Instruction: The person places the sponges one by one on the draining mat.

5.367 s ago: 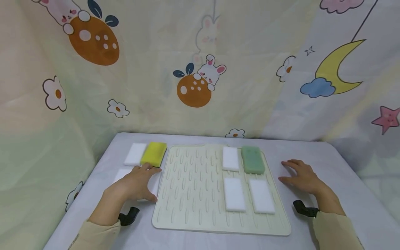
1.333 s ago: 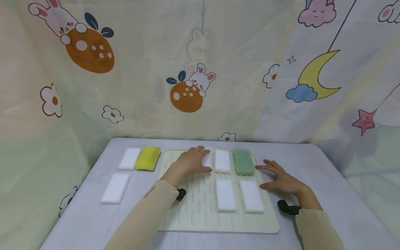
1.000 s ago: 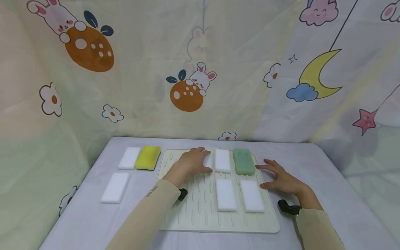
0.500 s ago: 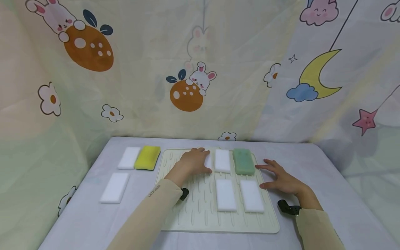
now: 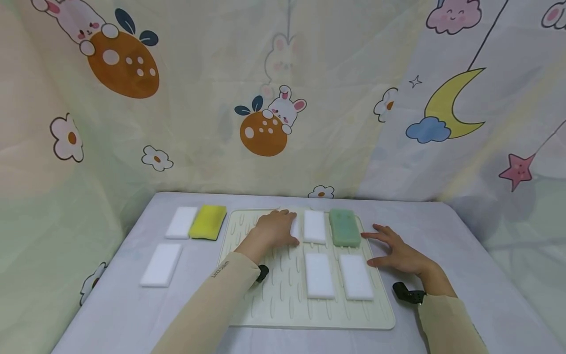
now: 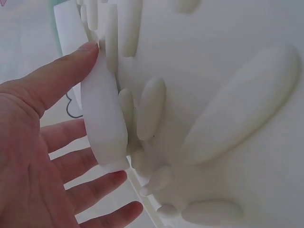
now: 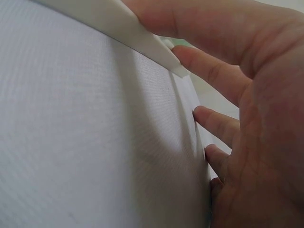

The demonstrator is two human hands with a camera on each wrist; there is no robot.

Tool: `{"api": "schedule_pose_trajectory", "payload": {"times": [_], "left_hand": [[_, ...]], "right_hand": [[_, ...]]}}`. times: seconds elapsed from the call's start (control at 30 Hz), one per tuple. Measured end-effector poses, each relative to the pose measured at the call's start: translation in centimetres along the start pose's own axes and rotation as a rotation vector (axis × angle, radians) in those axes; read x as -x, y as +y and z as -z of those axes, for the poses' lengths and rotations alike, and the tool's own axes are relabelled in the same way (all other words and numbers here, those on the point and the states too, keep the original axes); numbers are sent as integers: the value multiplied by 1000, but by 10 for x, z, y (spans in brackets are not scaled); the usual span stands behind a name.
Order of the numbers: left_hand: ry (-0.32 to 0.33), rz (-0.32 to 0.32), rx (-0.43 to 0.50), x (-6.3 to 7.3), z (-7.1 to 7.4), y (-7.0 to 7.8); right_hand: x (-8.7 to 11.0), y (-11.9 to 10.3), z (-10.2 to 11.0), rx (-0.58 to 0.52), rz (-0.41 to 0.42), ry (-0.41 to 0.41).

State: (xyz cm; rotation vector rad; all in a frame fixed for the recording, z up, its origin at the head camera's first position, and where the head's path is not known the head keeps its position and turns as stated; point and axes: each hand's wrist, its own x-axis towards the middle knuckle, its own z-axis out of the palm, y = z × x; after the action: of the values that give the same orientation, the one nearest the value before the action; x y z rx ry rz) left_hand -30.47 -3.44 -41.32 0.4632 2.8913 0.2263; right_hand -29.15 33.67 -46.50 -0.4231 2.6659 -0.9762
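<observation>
A white block-shaped sponge point(image 6: 104, 114) sits on the cream ridged mat point(image 5: 292, 317), pinched between the thumb and fingers of my left hand point(image 5: 271, 230). The back of that hand covers most of the sponge in the head view. Just right of it lies another white sponge point(image 5: 314, 226), then a green sponge point(image 5: 345, 228) in the mat's far right corner. Two more white sponges lie in the nearer row, left one point(image 5: 319, 275) and right one point(image 5: 356, 277). Fingers spread, my right hand point(image 5: 395, 250) touches the mat's right edge with its thumb and forefinger.
Left of the mat, on the white-covered table point(image 5: 106, 319), are a yellow sponge point(image 5: 209, 222) with a dark underside, a white sponge point(image 5: 181, 222) beside it and a nearer white sponge point(image 5: 161, 264). A printed curtain point(image 5: 199, 162) hangs behind the table.
Since the oldest frame my left hand has moved right from the left-side sponges onto the mat with a white sponge. My right hand has shifted left to the mat's edge. Lately both stay still.
</observation>
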Motion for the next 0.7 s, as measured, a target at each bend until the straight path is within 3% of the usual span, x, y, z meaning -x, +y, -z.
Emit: {"api": "schedule_pose_trajectory", "payload": {"times": [0.23, 0.7], "left_hand": [[-25, 15, 18, 2, 1, 2], [-12, 11, 49, 5, -2, -3]], "right_hand": [[-2, 1, 0, 11, -18, -2], [-1, 1, -1, 4, -12, 1]]}}
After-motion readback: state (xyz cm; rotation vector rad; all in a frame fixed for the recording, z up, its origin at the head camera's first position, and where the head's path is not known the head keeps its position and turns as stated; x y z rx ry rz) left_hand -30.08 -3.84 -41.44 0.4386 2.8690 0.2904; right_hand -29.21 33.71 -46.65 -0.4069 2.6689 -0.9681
